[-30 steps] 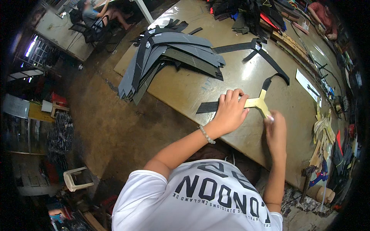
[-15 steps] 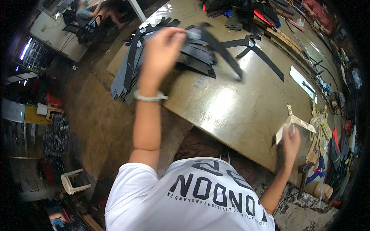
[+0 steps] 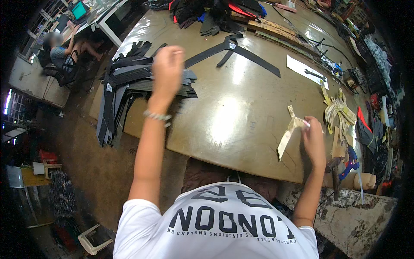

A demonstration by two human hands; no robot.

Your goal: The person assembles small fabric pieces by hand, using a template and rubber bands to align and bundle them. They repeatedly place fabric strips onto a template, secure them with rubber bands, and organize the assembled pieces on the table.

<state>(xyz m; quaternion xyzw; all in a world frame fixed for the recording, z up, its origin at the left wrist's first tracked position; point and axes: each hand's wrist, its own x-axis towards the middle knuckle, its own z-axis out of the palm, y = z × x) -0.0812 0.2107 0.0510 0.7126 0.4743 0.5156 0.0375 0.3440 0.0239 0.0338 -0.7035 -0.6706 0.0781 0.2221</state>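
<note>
My left hand (image 3: pixel 167 71) is raised above the near right end of a stack of black and grey strap pieces (image 3: pixel 133 80) at the table's left edge. Its fingers are smeared by motion, and no piece plainly shows in them. On the right, my right hand (image 3: pixel 314 140) is closed on one arm of a cream Y-shaped template (image 3: pixel 291 129). The template's other two arms stick out to the left, over the table. A single black Y-shaped strap piece (image 3: pixel 250 58) with a small white label lies flat farther back on the table.
The brown table (image 3: pixel 207 146) spans the middle. More cream templates (image 3: pixel 338 110) hang together at right, near a blue glue gun (image 3: pixel 350 164). A wrench (image 3: pixel 315 75) lies on white paper. Dark fabric pieces (image 3: pixel 211 19) are heaped at the back. A person (image 3: pixel 60 54) sits far left.
The black strap that swung from my left hand is no longer seen hanging from it; that hand is lower. My right hand still has the cream template, now turned. The whole view has shifted.
</note>
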